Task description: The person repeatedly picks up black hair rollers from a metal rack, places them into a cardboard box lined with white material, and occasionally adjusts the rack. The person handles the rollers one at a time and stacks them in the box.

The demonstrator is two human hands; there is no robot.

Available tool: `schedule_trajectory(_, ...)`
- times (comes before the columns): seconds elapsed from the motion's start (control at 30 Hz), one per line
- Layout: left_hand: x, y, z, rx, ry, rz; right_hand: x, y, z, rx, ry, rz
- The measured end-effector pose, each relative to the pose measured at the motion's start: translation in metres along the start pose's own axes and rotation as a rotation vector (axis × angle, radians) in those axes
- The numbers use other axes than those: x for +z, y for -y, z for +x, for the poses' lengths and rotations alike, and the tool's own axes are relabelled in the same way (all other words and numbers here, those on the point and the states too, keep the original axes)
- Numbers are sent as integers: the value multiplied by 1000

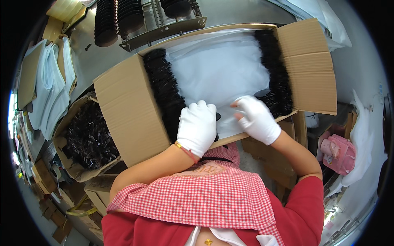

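Note:
Before me stands an open cardboard carton (127, 113), its side flaps folded outward. Translucent white plastic sheeting (215, 67) covers the middle of its contents. Dense rows of glossy black pieces run down the left side (161, 83) and the right side (272, 67). My left hand (198, 127), in a white glove, is curled into a fist over the near left part of the carton. Rounded black ends (218, 117) stick out past its right edge; the rest is hidden by the hand. My right hand (255, 120), gloved with bare thumb and fingertip, hovers blurred over the sheeting, fingers apart.
Left of the carton, a second box (89, 138) holds many dark, shiny pieces. Behind, a metal rack (163, 33) bearing black discs stands on the metal table (84, 61). White sheets (50, 83) hang at left. A pink bag (338, 153) sits at right.

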State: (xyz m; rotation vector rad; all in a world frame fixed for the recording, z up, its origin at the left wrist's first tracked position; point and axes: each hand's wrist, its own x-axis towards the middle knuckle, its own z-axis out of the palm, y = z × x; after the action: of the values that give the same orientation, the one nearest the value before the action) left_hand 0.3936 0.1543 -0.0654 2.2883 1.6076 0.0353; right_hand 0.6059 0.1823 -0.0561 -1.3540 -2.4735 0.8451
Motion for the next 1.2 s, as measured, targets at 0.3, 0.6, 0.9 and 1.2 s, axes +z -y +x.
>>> schedule_trajectory(0.3,-13,36,-24,190,-56,-207,27,31,39,46,418,223)
schedule_trajectory(0.6,-8,29,-18,167,-4,-175,42,26,43,-69,496,165)
schedule_trajectory(0.9,-90,96,1,139,-341,-466,-56,40,160,-42,252,267)
schedule_trajectory(1.2,-54,195,71,-513,-727,-495,15,86,323,8,-290,697)
